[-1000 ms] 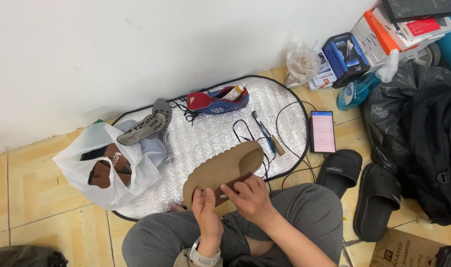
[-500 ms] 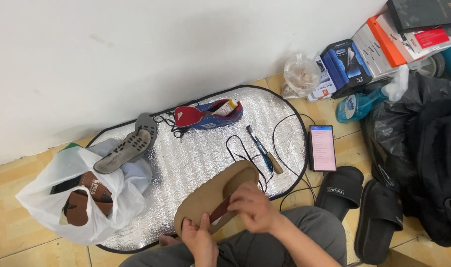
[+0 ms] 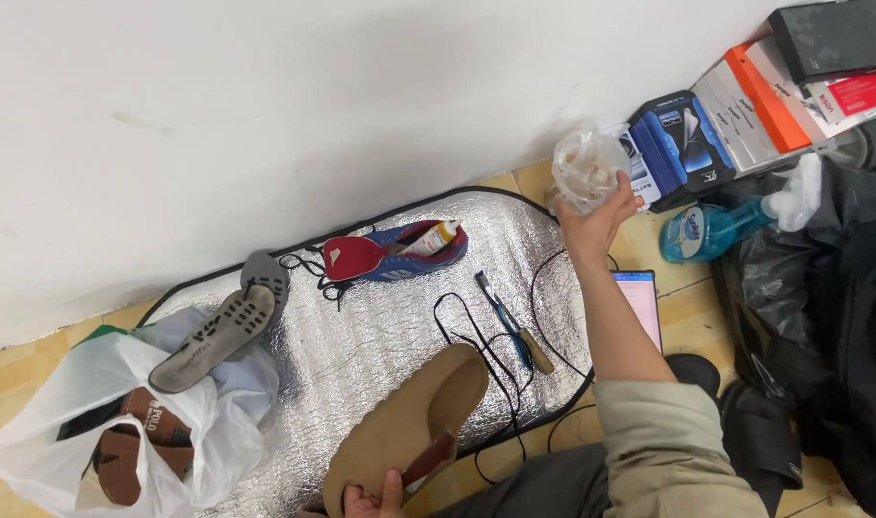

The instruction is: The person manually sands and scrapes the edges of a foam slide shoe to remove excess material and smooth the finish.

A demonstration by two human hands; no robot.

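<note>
Sole (image 3: 409,432), tan and upturned, is resting over the silver mat (image 3: 380,326), left hand (image 3: 371,499) gripping its heel end; right hand (image 3: 591,216) is reaching out, fingers closing round the crumpled clear bag (image 3: 587,168) by the wall. Best keeping the sole steady and lifting the bag gently.

Tan sole (image 3: 400,436) (silver quilted mat (image 3: 361,336))

1. Dark blue rectangular box (image 3: 676,144), standing against the wall at upper right.
2. White box with orange edge (image 3: 750,101), leaning just right of the blue box.
3. Black flat box (image 3: 836,34), topmost on the stack.
4. White-and-red box (image 3: 855,96), beneath the black one.
5. Lit phone screen (image 3: 641,299), pink-white, on the floor beside the silver mat (image 3: 361,336).
6. Spray bottle (image 3: 711,230), teal with a pale label, lying right of the phone.
</note>
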